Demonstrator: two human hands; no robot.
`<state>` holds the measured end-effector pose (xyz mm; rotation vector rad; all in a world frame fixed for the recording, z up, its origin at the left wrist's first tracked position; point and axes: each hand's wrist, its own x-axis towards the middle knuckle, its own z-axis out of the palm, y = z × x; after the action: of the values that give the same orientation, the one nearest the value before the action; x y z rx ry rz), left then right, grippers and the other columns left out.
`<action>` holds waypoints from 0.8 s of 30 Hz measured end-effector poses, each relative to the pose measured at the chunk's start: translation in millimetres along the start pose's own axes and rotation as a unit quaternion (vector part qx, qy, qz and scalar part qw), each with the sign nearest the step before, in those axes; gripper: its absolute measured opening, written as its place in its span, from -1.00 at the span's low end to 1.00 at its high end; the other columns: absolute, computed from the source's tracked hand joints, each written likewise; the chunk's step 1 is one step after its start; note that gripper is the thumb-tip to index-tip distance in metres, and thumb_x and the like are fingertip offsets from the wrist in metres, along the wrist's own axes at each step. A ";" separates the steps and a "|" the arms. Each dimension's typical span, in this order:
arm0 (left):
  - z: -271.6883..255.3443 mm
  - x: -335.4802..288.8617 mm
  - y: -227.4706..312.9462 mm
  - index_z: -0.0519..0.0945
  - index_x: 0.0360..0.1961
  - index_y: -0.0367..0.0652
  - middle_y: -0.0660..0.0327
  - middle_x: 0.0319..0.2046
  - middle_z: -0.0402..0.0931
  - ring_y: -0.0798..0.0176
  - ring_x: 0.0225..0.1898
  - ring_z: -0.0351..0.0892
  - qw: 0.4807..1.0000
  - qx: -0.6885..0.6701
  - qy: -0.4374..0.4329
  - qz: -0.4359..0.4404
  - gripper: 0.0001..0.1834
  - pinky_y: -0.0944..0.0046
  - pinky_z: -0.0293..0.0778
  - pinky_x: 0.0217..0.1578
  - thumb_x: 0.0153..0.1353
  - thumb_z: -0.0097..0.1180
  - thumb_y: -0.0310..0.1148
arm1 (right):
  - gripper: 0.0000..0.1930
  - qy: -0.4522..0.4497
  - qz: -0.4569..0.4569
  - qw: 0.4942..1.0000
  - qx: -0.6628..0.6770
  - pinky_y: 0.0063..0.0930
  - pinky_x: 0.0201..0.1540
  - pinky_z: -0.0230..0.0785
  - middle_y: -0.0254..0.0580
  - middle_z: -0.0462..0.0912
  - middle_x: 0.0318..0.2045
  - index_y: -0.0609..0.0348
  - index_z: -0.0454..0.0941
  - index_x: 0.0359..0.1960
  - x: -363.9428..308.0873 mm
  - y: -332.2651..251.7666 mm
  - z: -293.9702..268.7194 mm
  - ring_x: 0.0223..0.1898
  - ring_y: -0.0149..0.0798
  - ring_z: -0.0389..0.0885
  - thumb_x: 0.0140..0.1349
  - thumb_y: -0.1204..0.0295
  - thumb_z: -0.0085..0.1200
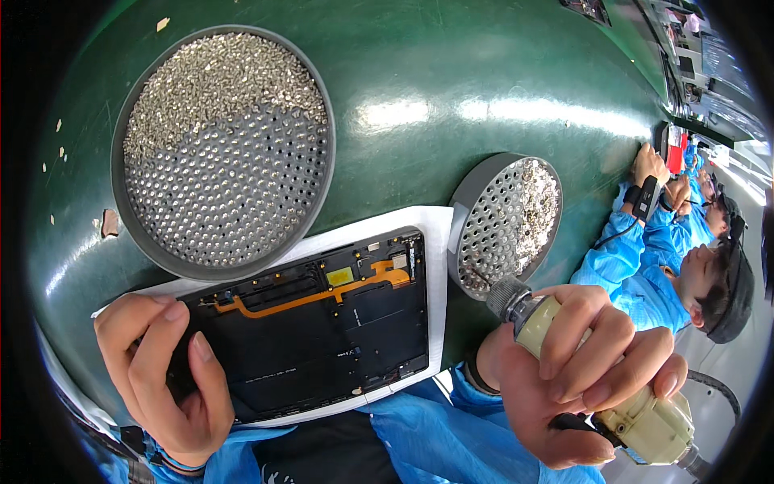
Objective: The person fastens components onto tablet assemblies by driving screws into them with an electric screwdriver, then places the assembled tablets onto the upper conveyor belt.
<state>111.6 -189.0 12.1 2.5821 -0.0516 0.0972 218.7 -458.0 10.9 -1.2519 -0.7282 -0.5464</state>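
Note:
An opened tablet (314, 339) with a black inside, an orange ribbon cable and a yellow patch lies on a white sheet (437, 266) in front of me. My left hand (165, 375) rests at its left edge, fingers bent and the thumb apart, with nothing visible in it. My right hand (592, 363) is wrapped round a cream electric screwdriver (532, 323). The driver's thin bit reaches over the near rim of the smaller round screw tray (492, 210), which holds loose screws on its right side. Whether a screw sits on the bit is too small to tell.
A larger round grey tray (222, 194) with holes and a heap of small screws stands at the far left, against the sheet. Scraps lie on the green table (387, 73) at left. Co-workers in blue smocks (621, 282) sit at right. A cable (721, 391) runs beside my right hand.

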 end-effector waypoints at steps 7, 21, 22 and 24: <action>0.0 1.2 -1.5 0.55 0.09 -0.34 -0.11 -0.04 0.50 -0.06 -0.09 0.53 1.000 -0.013 0.006 -0.006 -0.59 -0.02 0.45 0.00 0.17 0.14 -0.70 | -0.39 -0.009 0.010 1.000 -0.004 -0.68 -0.57 0.37 -0.34 0.45 -0.33 0.26 0.26 0.13 1.4 2.5 2.4 -0.55 -0.52 0.48 0.26 0.29 0.42; 5.2 11.9 -7.1 0.58 0.06 -0.35 -0.13 -0.03 0.52 -0.14 -0.07 0.54 0.998 -0.066 0.013 -0.003 -0.56 -0.02 0.48 -0.01 0.10 0.21 -0.72 | -0.36 -0.059 0.051 0.997 -0.022 -0.58 -0.50 0.33 -0.34 0.41 -0.32 0.29 0.23 0.14 23.1 -7.6 15.1 -0.52 -0.48 0.44 0.28 0.24 0.41; 6.0 10.5 -9.5 0.59 0.07 -0.35 -0.12 -0.02 0.52 -0.15 -0.06 0.55 0.998 -0.069 0.013 -0.001 -0.51 -0.03 0.49 0.00 0.04 0.26 -0.71 | -0.36 -0.070 0.060 0.996 0.007 -0.54 -0.52 0.32 -0.32 0.41 -0.30 0.25 0.20 0.20 30.0 -8.7 24.3 -0.50 -0.44 0.43 0.34 0.20 0.35; 5.2 7.2 -11.8 0.59 0.07 -0.35 -0.13 -0.02 0.52 -0.15 -0.06 0.55 0.997 -0.074 0.017 -0.003 -0.49 -0.03 0.50 0.00 0.01 0.29 -0.70 | -0.34 -0.092 0.077 0.991 0.065 -0.45 -0.57 0.31 -0.27 0.41 -0.26 0.18 0.16 0.33 38.2 -9.4 39.3 -0.46 -0.36 0.41 0.44 0.10 0.25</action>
<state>119.7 -181.8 2.1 2.4317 -0.0380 0.1297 229.7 -421.4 51.3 -1.2341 -0.7999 -0.2539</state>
